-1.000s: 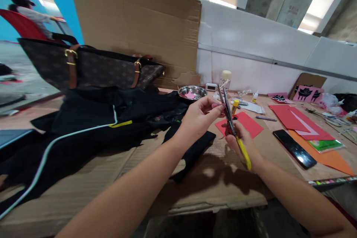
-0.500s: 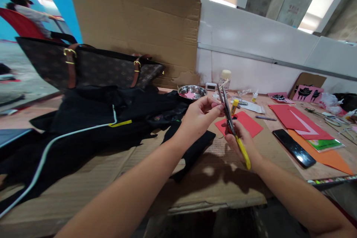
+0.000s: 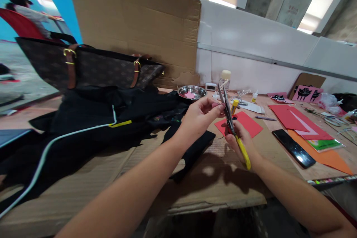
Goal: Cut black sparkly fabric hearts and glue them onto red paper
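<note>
A pair of scissors (image 3: 229, 117) with yellow handles is gripped in my right hand (image 3: 244, 139), blades pointing up and slightly apart. My left hand (image 3: 202, 115) is pinched closed right beside the blades. Whatever lies between its thumb and fingertips is too small to make out. Behind the scissors, a red sheet of paper (image 3: 249, 124) lies on the cardboard (image 3: 223, 189). Under my left wrist is a piece of black cloth (image 3: 195, 152). A yellow glue stick (image 3: 234, 106) stands just behind the blades.
A metal bowl (image 3: 199, 91) holds pink pieces. Black cloth (image 3: 92, 108) and a white cord (image 3: 50, 148) spread leftward, before a large brown bag (image 3: 106, 63). To the right lie a phone (image 3: 294, 148), red paper (image 3: 287, 119) and orange paper (image 3: 331, 158). A person (image 3: 30, 13) sits far left.
The scissor blades have parted very slightly more. Both hands otherwise stay in nearly the same place.
</note>
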Demonstrator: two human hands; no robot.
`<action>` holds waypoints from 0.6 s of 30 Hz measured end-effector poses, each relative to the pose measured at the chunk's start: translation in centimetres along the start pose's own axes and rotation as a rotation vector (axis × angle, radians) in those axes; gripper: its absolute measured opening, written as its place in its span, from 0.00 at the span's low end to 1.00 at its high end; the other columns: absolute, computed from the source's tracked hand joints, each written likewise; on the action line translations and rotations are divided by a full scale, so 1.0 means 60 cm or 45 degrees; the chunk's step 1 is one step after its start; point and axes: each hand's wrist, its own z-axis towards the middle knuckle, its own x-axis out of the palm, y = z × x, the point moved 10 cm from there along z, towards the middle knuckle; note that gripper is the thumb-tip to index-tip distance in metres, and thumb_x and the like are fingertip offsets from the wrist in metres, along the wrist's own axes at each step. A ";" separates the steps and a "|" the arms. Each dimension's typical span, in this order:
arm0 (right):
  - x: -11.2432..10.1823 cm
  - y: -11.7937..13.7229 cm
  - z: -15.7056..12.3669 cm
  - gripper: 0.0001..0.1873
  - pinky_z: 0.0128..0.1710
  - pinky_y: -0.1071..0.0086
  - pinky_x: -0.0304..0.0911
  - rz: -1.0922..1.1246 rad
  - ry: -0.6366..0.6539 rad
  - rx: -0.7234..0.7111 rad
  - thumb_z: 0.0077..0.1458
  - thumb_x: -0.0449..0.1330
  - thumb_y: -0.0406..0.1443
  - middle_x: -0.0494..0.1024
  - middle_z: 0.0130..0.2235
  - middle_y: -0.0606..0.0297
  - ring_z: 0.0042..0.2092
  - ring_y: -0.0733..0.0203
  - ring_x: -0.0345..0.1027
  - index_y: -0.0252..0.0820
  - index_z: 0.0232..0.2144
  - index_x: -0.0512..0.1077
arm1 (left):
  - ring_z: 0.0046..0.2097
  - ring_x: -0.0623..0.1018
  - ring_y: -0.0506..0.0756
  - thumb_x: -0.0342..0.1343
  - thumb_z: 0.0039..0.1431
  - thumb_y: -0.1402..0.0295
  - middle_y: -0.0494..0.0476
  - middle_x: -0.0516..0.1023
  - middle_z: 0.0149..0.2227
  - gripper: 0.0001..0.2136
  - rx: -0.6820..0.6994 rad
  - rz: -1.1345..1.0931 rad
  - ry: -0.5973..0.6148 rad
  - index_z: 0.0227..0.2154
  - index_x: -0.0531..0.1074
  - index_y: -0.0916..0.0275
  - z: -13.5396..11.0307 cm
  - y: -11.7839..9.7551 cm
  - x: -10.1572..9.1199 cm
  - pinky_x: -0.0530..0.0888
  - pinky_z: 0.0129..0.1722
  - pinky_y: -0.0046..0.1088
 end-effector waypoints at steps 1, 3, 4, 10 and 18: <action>0.001 0.000 0.000 0.29 0.27 0.69 0.52 0.005 0.006 0.002 0.55 0.61 0.59 0.63 0.30 0.70 0.28 0.64 0.55 0.43 0.45 0.67 | 0.35 0.80 0.53 0.70 0.47 0.53 0.49 0.76 0.29 0.20 0.003 -0.002 0.004 0.26 0.68 0.61 0.000 0.000 0.000 0.80 0.44 0.35; 0.002 0.000 -0.001 0.29 0.26 0.69 0.52 0.014 0.016 0.005 0.55 0.61 0.58 0.63 0.31 0.70 0.28 0.65 0.54 0.43 0.45 0.67 | 0.34 0.80 0.53 0.71 0.46 0.53 0.49 0.75 0.29 0.20 0.011 -0.017 0.012 0.26 0.69 0.61 0.001 0.000 0.001 0.80 0.44 0.35; 0.002 0.000 -0.001 0.28 0.26 0.69 0.52 0.019 0.018 0.005 0.56 0.61 0.58 0.63 0.31 0.70 0.28 0.65 0.54 0.43 0.46 0.67 | 0.34 0.79 0.52 0.71 0.46 0.53 0.49 0.75 0.29 0.20 0.015 -0.025 0.016 0.26 0.69 0.61 0.001 0.000 0.002 0.80 0.43 0.34; 0.003 0.000 -0.002 0.31 0.25 0.69 0.52 0.027 0.025 -0.007 0.56 0.60 0.61 0.62 0.30 0.70 0.27 0.66 0.52 0.43 0.46 0.67 | 0.34 0.80 0.52 0.71 0.47 0.54 0.49 0.76 0.29 0.18 0.019 -0.016 0.034 0.27 0.71 0.61 0.001 -0.003 0.004 0.80 0.42 0.32; 0.003 -0.001 -0.001 0.31 0.26 0.69 0.51 0.038 0.036 0.014 0.56 0.61 0.60 0.63 0.32 0.69 0.27 0.65 0.53 0.43 0.46 0.67 | 0.34 0.80 0.53 0.71 0.47 0.53 0.49 0.77 0.29 0.19 0.020 -0.030 0.048 0.26 0.70 0.61 0.001 -0.004 0.004 0.80 0.43 0.34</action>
